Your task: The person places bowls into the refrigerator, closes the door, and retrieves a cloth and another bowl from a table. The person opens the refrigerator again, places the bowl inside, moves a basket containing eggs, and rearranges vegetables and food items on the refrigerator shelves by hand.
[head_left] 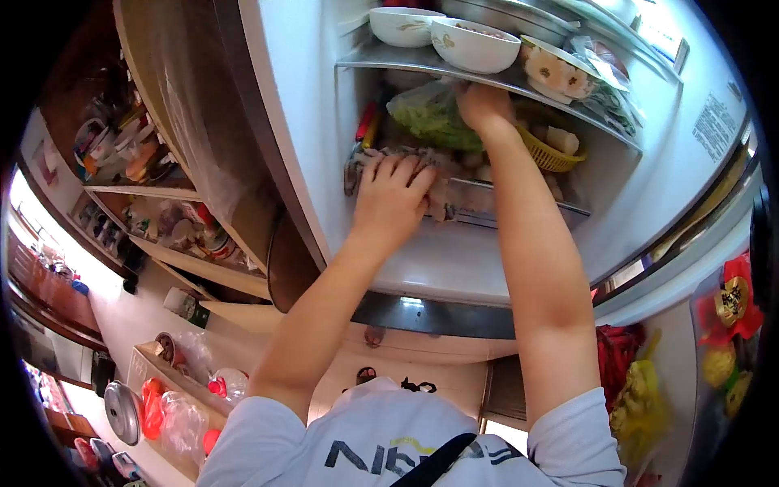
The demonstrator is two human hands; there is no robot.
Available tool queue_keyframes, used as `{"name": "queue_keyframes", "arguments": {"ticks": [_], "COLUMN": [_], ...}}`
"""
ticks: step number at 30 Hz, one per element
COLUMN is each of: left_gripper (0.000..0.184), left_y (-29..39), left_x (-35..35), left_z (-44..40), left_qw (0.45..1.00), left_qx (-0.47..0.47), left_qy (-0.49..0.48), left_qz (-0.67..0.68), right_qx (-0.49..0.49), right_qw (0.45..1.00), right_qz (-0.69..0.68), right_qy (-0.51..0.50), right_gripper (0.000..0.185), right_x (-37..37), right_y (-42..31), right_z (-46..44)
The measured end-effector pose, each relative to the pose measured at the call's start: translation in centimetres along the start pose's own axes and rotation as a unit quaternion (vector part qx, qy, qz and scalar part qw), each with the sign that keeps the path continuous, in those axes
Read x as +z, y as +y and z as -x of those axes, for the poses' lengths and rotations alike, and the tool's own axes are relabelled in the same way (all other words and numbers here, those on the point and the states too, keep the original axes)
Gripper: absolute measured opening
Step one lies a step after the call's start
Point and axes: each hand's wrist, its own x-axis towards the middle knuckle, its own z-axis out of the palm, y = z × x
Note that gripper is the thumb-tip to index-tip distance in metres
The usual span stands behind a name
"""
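Both my arms reach into an open fridge. My left hand (391,195) lies with its fingers spread on a crumpled, patterned cloth (442,191) at the front edge of the lower compartment. My right hand (485,107) is deeper inside, beside a clear bag of green vegetables (430,118); its fingertips are hidden under the shelf, so what it holds cannot be made out. Right of that wrist is a yellow basket (552,154) with pale pieces in it. Red and yellow items (367,126) stand at the compartment's left side.
White bowls (475,47) and a flowered bowl (556,69) stand on the glass shelf (389,58) above my hands. To the left are wooden shelves (146,193) full of goods. Lower left, a box (146,365) sits near plastic bags. Bags hang at the right.
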Motion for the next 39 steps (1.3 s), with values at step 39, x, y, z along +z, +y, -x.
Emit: {"name": "queue_keyframes", "arguments": {"ticks": [39], "left_gripper": [0.024], "left_y": [18.2], "left_x": [11.3], "left_z": [-9.7], "left_qw": [0.95], "left_qx": [0.209], "left_qy": [0.006], "left_qz": [0.232], "right_qx": [0.0], "right_qw": [0.965], "right_qz": [0.118], "right_qy": [-0.236], "right_gripper": [0.054], "right_x": [-5.9], "right_y": [-7.7], "right_z": [6.6]}}
